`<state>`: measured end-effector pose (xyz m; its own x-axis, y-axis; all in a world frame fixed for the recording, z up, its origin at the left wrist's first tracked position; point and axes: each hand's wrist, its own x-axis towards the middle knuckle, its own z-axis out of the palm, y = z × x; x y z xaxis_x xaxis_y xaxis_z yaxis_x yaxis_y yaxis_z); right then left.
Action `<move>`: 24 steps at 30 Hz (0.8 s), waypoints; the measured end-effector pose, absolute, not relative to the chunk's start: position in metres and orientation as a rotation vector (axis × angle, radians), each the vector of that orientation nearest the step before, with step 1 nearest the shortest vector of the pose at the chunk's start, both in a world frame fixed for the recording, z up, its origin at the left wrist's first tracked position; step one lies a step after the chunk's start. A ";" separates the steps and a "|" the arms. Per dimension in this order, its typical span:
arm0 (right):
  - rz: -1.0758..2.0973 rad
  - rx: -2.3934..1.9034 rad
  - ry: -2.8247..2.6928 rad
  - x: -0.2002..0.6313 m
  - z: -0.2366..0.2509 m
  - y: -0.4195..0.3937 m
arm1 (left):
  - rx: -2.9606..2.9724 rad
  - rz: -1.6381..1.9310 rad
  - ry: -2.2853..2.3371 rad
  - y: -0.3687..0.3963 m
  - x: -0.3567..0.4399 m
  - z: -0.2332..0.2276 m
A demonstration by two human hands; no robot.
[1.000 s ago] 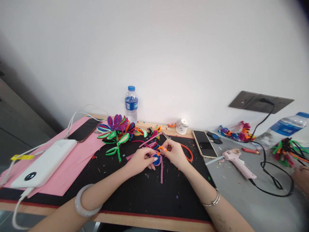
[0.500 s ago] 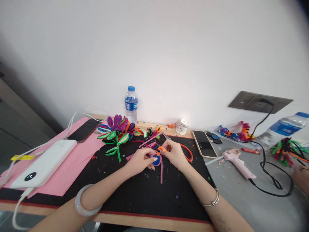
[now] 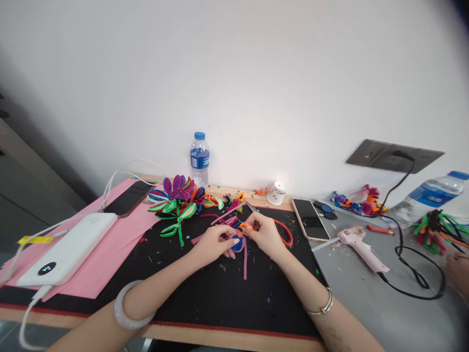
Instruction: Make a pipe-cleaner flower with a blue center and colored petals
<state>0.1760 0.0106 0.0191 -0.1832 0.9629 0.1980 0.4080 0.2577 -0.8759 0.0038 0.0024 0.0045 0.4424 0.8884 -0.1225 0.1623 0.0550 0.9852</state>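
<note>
Between my hands is a round blue coil of pipe cleaner (image 3: 238, 243) with a small orange piece at its top and pink stems around it. My left hand (image 3: 217, 243) pinches the coil from the left, thumb on its face. With thumb and forefinger, my right hand (image 3: 262, 231) grips an orange pipe cleaner piece (image 3: 247, 226) at the coil's upper right. One pink pipe cleaner (image 3: 245, 266) hangs down below the coil. Loose pink and dark blue stems lie just behind my fingers, and their ends are partly hidden. An orange pipe cleaner loop (image 3: 286, 232) curves beside my right hand.
Pipe cleaner flowers (image 3: 179, 200) lie at the back left, near a water bottle (image 3: 200, 159). A white power bank (image 3: 69, 248) rests on pink sheets. To the right are a phone (image 3: 310, 219), a paper cup (image 3: 276, 193) and a corded glue gun (image 3: 363, 250). Another person's hand (image 3: 458, 271) shows at the right edge.
Both hands keep nearly the same hold on the blue coil and the orange piece. The view has shifted very slightly.
</note>
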 end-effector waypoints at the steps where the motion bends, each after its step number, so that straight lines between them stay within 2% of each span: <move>1: 0.887 -1.258 -1.731 0.176 0.018 0.011 | 1.425 0.724 1.002 0.003 0.004 0.004; 8: 0.979 -1.170 -1.728 0.178 0.018 0.014 | 1.363 0.761 1.008 0.004 0.003 0.001; 14: 0.925 -1.148 -1.629 0.195 0.030 0.020 | 1.305 0.775 1.021 0.006 0.003 0.004; 24: 1.317 -1.021 -1.292 0.218 0.025 0.021 | 1.267 0.784 1.026 0.008 0.003 0.002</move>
